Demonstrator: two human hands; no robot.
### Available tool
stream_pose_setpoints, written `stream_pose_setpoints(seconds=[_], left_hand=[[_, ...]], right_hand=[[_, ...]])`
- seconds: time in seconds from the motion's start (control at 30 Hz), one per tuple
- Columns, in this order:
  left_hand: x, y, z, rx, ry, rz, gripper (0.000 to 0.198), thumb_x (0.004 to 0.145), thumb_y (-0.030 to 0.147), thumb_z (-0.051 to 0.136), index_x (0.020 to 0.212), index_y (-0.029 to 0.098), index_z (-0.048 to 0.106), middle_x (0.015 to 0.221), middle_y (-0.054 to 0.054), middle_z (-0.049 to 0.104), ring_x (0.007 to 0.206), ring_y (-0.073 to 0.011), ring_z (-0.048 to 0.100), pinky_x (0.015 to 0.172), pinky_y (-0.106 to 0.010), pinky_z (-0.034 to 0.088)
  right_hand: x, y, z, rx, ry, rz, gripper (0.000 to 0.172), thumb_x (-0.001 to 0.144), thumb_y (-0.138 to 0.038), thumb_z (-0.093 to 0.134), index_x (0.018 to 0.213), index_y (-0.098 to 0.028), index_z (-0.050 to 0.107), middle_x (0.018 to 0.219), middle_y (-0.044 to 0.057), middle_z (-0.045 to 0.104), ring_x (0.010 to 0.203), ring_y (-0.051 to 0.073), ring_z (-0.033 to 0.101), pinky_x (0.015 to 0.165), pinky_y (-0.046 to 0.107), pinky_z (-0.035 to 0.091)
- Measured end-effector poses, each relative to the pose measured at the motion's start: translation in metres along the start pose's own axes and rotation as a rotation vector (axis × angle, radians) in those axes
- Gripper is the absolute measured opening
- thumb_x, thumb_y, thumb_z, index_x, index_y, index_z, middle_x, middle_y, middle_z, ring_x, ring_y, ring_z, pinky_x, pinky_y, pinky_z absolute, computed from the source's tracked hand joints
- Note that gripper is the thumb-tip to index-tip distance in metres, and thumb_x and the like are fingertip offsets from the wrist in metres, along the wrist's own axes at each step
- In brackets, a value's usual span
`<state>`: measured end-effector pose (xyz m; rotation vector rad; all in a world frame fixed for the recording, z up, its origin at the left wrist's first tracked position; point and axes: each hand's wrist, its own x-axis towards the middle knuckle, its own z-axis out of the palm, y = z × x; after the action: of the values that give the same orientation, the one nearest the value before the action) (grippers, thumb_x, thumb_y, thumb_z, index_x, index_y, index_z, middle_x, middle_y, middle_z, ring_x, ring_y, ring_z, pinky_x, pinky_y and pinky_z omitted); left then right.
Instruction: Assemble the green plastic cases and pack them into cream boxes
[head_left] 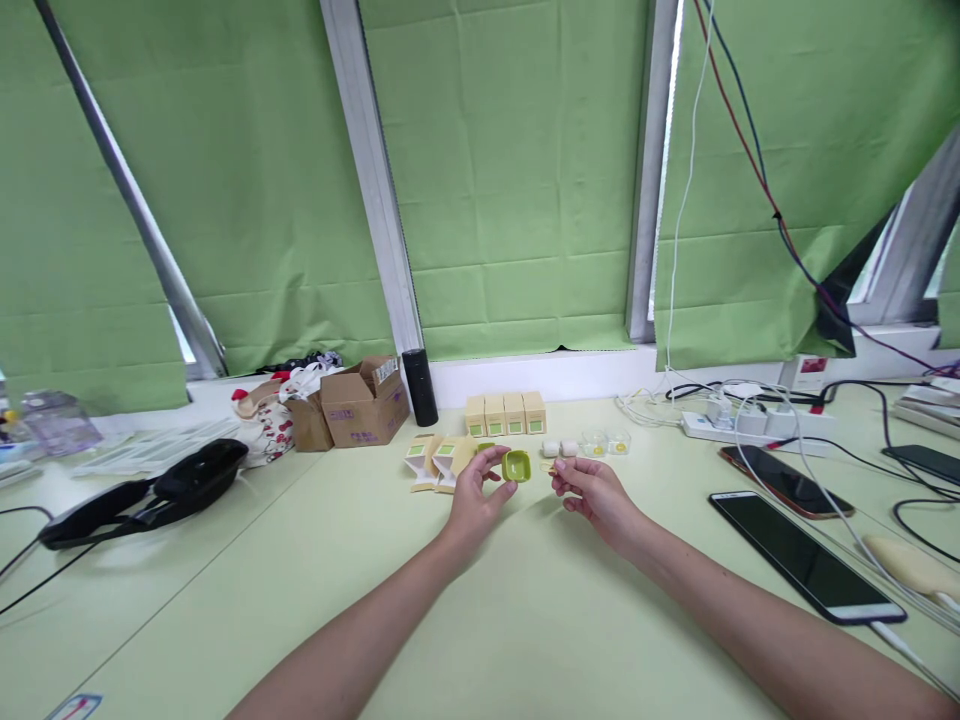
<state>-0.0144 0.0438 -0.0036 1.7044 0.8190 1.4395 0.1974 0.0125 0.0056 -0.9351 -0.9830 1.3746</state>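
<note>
My left hand (477, 492) pinches a small green square case (516, 466) between thumb and fingers, its hollow side facing me. A few centimetres to its right, my right hand (592, 492) has its fingers curled in a pinch on something tiny that I cannot make out. Both hands hover just above the pale green table (480, 620). Behind them lie opened small cartons (435, 461), a row of several closed beige boxes (505, 413), two white cubes (559, 447) and clear little cups (607, 442).
A brown cardboard box (365, 402) and a black cylinder (420, 386) stand at the back left. A black strap device (150, 490) lies at left. Two phones (802, 555) (784, 480), a power strip (739, 425) and cables lie at right. Green blinds hang behind.
</note>
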Motion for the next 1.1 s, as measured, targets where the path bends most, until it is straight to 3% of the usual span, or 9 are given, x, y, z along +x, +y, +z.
stream_pose_setpoints(seconds=[0.17, 0.4, 0.67, 0.87, 0.97, 1.1], left_hand=[[-0.001, 0.003, 0.000, 0.016, -0.015, -0.013, 0.045, 0.079, 0.030, 0.080, 0.121, 0.023, 0.065, 0.128, -0.012, 0.070, 0.123, -0.0295, 0.062, 0.094, -0.038, 0.046], [-0.003, 0.004, 0.001, 0.031, -0.031, -0.007, 0.045, 0.080, 0.030, 0.080, 0.121, 0.022, 0.065, 0.128, -0.013, 0.069, 0.123, -0.0299, 0.062, 0.095, -0.040, 0.044], [-0.006, 0.005, 0.003, 0.063, -0.030, 0.019, 0.044, 0.080, 0.030, 0.081, 0.121, 0.022, 0.066, 0.127, -0.013, 0.070, 0.121, -0.0296, 0.063, 0.096, -0.040, 0.045], [-0.010, 0.010, 0.006, 0.108, -0.042, 0.027, 0.043, 0.080, 0.027, 0.081, 0.121, 0.024, 0.068, 0.125, -0.011, 0.068, 0.121, -0.0294, 0.061, 0.097, -0.041, 0.045], [-0.012, 0.014, 0.008, 0.128, -0.050, 0.038, 0.043, 0.080, 0.025, 0.080, 0.121, 0.025, 0.068, 0.124, -0.010, 0.067, 0.119, -0.0284, 0.060, 0.099, -0.041, 0.046], [-0.015, 0.019, 0.010, 0.148, -0.060, 0.070, 0.043, 0.080, 0.022, 0.080, 0.122, 0.026, 0.069, 0.123, -0.009, 0.064, 0.117, -0.0275, 0.059, 0.099, -0.042, 0.046]], right_hand=[[0.001, 0.003, -0.002, -0.030, -0.015, -0.018, 0.047, 0.064, -0.059, 0.091, 0.075, -0.017, 0.072, 0.075, 0.005, 0.068, 0.071, 0.015, 0.057, 0.057, 0.025, 0.039], [0.002, 0.007, 0.004, -0.155, -0.017, -0.261, 0.053, 0.062, -0.060, 0.090, 0.091, -0.019, 0.075, 0.074, 0.004, 0.071, 0.067, 0.018, 0.063, 0.059, 0.030, 0.047], [-0.006, 0.011, 0.007, -0.235, -0.050, -0.427, 0.039, 0.082, -0.053, 0.079, 0.106, -0.023, 0.073, 0.079, 0.002, 0.068, 0.072, 0.019, 0.066, 0.063, 0.033, 0.053], [-0.010, 0.010, 0.007, -0.363, -0.023, -0.487, 0.024, 0.089, -0.043, 0.072, 0.101, -0.022, 0.075, 0.089, 0.005, 0.073, 0.078, 0.021, 0.066, 0.066, 0.034, 0.054], [-0.012, 0.010, 0.005, -0.557, 0.007, -0.609, 0.016, 0.093, -0.034, 0.067, 0.102, -0.024, 0.075, 0.094, 0.006, 0.075, 0.084, 0.023, 0.069, 0.072, 0.035, 0.054], [-0.015, 0.010, 0.004, -0.849, 0.024, -0.886, 0.016, 0.100, -0.024, 0.056, 0.103, -0.024, 0.072, 0.098, 0.008, 0.076, 0.085, 0.023, 0.068, 0.071, 0.036, 0.052]])
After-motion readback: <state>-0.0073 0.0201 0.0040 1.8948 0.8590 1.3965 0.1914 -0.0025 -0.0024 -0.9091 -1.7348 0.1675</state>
